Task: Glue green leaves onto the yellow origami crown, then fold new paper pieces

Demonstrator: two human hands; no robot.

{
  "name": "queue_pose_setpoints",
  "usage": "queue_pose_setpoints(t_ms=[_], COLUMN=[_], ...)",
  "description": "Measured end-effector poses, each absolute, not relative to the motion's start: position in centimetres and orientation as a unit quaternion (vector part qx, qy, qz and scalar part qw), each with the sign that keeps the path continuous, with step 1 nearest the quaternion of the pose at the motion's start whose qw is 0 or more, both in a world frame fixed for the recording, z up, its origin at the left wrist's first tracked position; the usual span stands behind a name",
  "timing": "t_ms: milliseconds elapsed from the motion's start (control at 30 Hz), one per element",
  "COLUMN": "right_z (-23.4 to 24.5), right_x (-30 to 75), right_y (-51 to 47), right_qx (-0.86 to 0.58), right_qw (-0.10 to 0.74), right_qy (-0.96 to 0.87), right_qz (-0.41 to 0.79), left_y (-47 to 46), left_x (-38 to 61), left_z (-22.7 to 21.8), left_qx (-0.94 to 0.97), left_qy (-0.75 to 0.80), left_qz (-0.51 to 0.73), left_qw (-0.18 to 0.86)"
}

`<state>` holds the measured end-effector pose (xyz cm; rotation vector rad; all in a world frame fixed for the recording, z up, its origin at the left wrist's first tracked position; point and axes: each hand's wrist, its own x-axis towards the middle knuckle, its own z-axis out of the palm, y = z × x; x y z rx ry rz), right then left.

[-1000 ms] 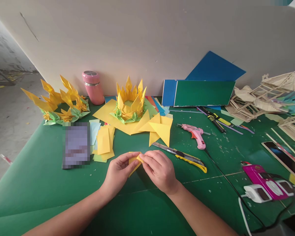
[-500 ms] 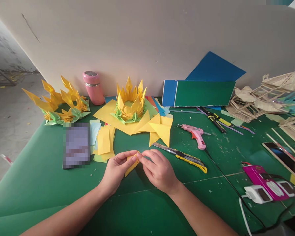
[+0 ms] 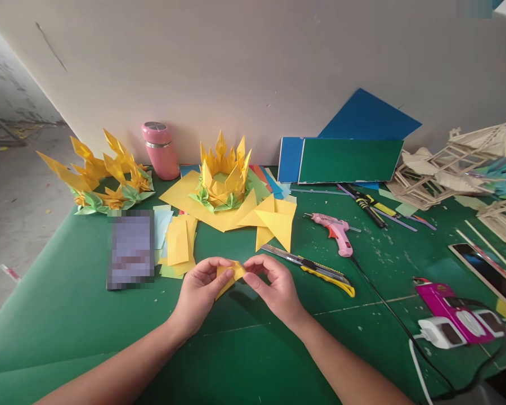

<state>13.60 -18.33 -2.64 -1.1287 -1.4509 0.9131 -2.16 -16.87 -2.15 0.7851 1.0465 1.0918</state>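
Observation:
A small piece of folded yellow paper [image 3: 236, 271] is held between my two hands above the green table. My left hand [image 3: 202, 285] pinches it from the left, thumb on top. At its right corner, the thumb and fingertips of my right hand [image 3: 273, 285] grip the edge. Just beyond my hands lie yellow paper sheets [image 3: 278, 219], with a stack of small yellow slips [image 3: 178, 242] to the left. A yellow-handled utility knife [image 3: 316, 267] rests to the right of my right hand, blade pointing left.
Two yellow paper crowns, one at the left [image 3: 109, 185] and one in the middle [image 3: 222, 180], stand at the back. A pink flask [image 3: 162, 152] is between them. At right are a pink glue gun [image 3: 337, 230], a magenta power strip [image 3: 459, 312], a phone [image 3: 489, 275] and stick models [image 3: 430, 174].
My right thumb and fingers have shifted to the paper's right corner, and more of the folded yellow paper shows between my hands. My left hand keeps its hold.

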Motion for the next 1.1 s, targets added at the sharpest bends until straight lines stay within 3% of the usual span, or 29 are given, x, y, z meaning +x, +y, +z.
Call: queue_pose_setpoints(t_ms=[300,867,1100], right_z=[-3.04,-2.85,-2.45], right_x=[13.07,13.28,13.29], right_y=[-18.52,-18.44,-18.44], right_qx=[-0.501,-0.475,-0.483], right_qw=[0.499,0.477,0.474], right_qy=[-0.602,-0.56,-0.593], right_qz=[0.371,0.483,0.437], left_y=[-17.1,-17.03,-17.31], left_x=[-2.12,-2.2,-2.07], left_z=[-2.06,-1.86,-1.47], left_qx=[0.365,0.369,0.395], left_qy=[0.443,0.467,0.472], left_qz=[0.474,0.439,0.423], left_qw=[0.668,0.673,0.665])
